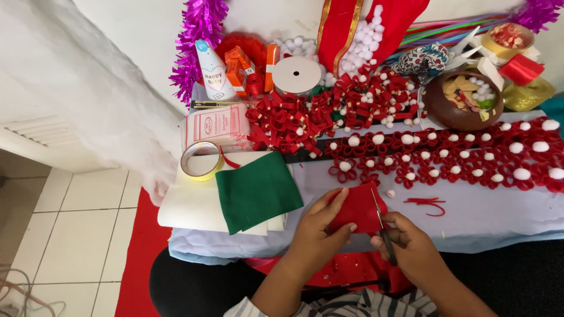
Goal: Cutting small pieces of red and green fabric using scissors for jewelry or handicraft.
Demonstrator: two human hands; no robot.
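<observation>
Left hand [320, 226] grips a red felt piece [358, 208] while right hand [411, 243] clasps scissors [383, 232] cutting into it, beside green felt [255, 191].

Red felt piece [359, 208], soft and slightly folded, held upright above the table edge; scissors [383, 230] at its 3 o'clock side, blades pointing to 12 o'clock, cutting in.

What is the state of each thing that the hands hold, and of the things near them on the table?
red felt piece: held up, being cut
scissors: blades in the felt
left hand: grips the felt
right hand: grips the scissors
green felt: lying folded
tape roll: lying flat
brown bowl: filled with scraps
</observation>
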